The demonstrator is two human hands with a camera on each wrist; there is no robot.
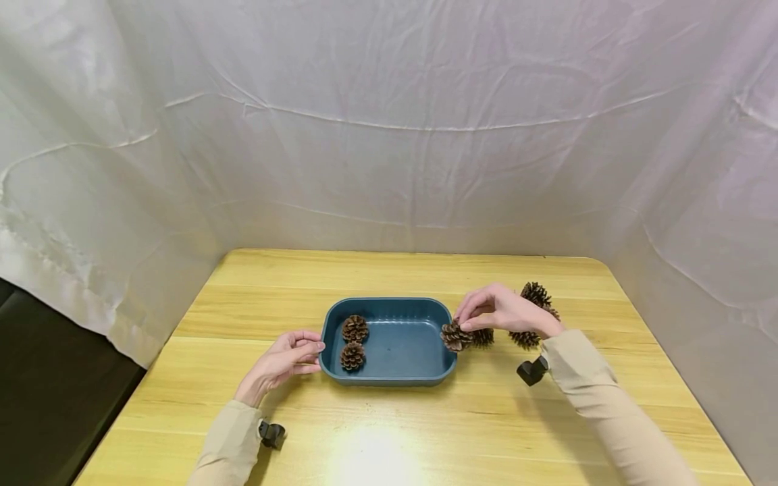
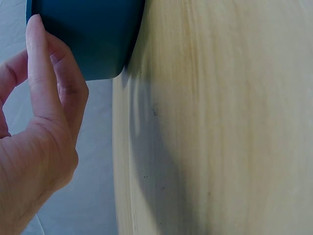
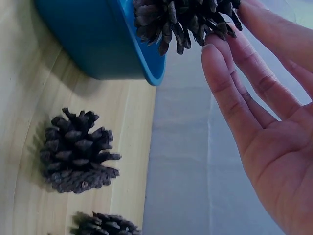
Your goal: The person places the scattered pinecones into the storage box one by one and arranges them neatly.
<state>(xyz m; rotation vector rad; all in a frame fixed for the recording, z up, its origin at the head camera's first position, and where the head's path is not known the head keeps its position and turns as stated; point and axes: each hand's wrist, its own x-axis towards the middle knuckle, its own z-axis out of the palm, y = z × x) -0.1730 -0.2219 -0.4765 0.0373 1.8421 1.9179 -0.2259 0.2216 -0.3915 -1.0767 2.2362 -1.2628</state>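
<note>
A blue tray (image 1: 389,301) sits mid-table with two pine cones (image 1: 354,328) (image 1: 352,356) at its left end. My right hand (image 1: 467,322) pinches a third pine cone (image 1: 454,336) by its top, just over the tray's right rim. In the right wrist view, the fingertips (image 3: 215,51) rest on that pine cone (image 3: 186,17) above the tray's corner (image 3: 102,44). My left hand (image 1: 316,351) rests against the tray's left wall with loose fingers. The left wrist view shows its thumb (image 2: 41,73) lying on the tray's outer wall (image 2: 88,34).
Several more pine cones lie on the wooden table (image 1: 425,425) right of the tray: one (image 1: 483,337) beside the rim and others (image 1: 536,294) (image 1: 525,338) behind my right wrist. White cloth (image 1: 389,135) walls off the back and sides. Beyond the table's left edge the floor is dark.
</note>
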